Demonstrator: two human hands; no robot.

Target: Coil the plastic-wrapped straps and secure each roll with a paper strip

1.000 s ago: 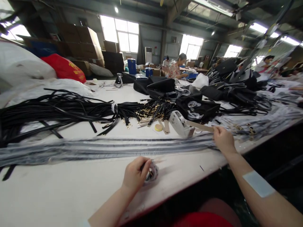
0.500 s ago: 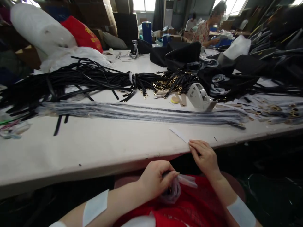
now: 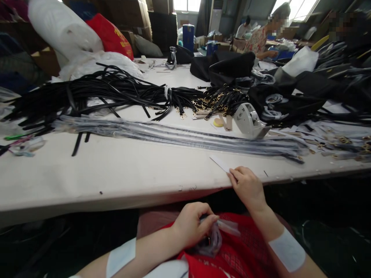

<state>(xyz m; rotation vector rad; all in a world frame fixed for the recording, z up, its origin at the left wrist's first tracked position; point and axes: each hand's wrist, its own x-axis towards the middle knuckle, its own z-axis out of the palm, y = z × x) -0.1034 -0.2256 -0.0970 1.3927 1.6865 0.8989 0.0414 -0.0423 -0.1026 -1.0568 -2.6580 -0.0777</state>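
My left hand (image 3: 193, 226) is closed round a rolled strap in a clear plastic bag (image 3: 213, 241), held low over my lap and red apron. My right hand (image 3: 246, 187) rests at the table's near edge, its fingers pinched on the end of a strip of clear tape (image 3: 219, 163) that lies out over the white tabletop (image 3: 130, 170). A white tape dispenser (image 3: 247, 121) stands behind, past a long row of bagged straps (image 3: 174, 135).
A big bundle of black straps (image 3: 87, 94) with gold clasps (image 3: 208, 104) fills the table's middle. Black bags (image 3: 228, 69) lie at the back right, white and red sacks (image 3: 110, 36) at the back left. People work at a far table (image 3: 262, 36).
My left hand has brought the bagged strap off the table down to my lap. My right hand has pulled a strip of tape from the dispenser back to the near edge.
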